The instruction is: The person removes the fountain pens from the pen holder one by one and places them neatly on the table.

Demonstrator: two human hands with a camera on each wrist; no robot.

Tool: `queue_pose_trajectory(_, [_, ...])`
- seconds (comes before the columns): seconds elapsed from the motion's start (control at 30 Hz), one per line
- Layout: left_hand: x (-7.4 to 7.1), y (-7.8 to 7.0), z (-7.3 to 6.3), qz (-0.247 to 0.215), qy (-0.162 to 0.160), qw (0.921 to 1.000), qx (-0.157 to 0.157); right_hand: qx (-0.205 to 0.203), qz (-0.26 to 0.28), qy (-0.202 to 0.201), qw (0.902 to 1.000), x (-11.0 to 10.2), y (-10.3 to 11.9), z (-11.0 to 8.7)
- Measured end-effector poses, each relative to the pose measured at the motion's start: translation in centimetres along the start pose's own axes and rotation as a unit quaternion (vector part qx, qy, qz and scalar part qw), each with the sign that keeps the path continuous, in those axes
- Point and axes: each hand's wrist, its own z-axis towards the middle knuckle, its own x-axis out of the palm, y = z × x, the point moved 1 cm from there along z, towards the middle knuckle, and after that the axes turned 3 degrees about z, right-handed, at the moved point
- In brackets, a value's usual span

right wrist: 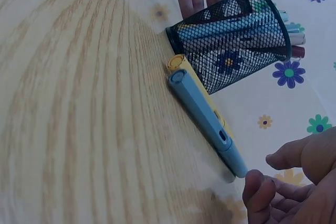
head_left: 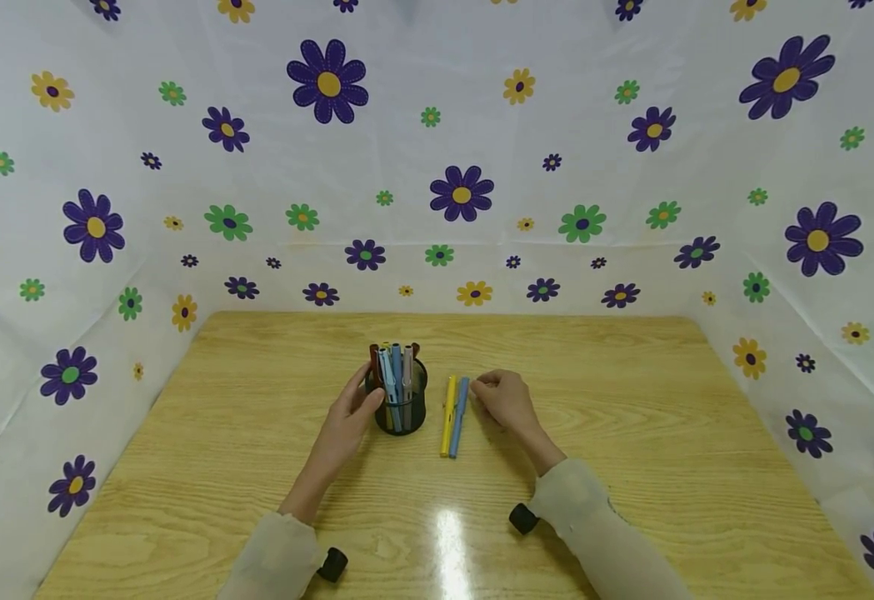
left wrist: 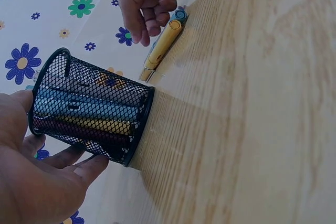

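Observation:
A black mesh pen holder (head_left: 408, 422) stands upright on the wooden table with several pens (head_left: 396, 367) in it: brown, light blue, blue, greyish and yellow. My left hand (head_left: 347, 421) grips it from the left, thumb and fingers spread around its side. To the right of the holder a yellow pen (head_left: 447, 418) and a blue pen (head_left: 459, 421) lie side by side on the tabletop. Beside the far end of the blue pen is my right hand (head_left: 508, 403), its fingers loosely curled. In the right wrist view, thumb and index finger (right wrist: 291, 156) are apart with nothing between them.
The wooden table (head_left: 257, 367) is bounded at the back and sides by white cloth (head_left: 399, 167) printed with flowers. Each wrist wears a small black device, on the left (head_left: 333, 565) and on the right (head_left: 523, 518).

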Motion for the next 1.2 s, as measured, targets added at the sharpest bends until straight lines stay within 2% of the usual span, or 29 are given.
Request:
queue_pose_trajectory(0.27, [-0.1, 0.0, -0.1, 0.007, -0.002, 1.0, 0.001, -0.026, 0.057, 0.026, 0.9976, 0.5, 1.7, -0.4])
queue_pose_trajectory(0.5, [0.0, 0.2, 0.1, 0.009, -0.007, 0.9999, 0.006, -0.043, 0.061, 0.037, 0.9965, 1.0, 3.2, -0.6])
queue_pose_trajectory(0.93, [0.0, 0.1, 0.1, 0.014, -0.01, 0.9998, 0.005, -0.106, 0.127, 0.075, 0.9833, 2.3, 6.0, 0.0])
queue_pose_trajectory(1.2, [0.1, 0.2, 0.1, 0.004, -0.013, 0.9999, 0.009, -0.113, 0.126, 0.071, 0.9829, 3.4, 6.7, 0.5])
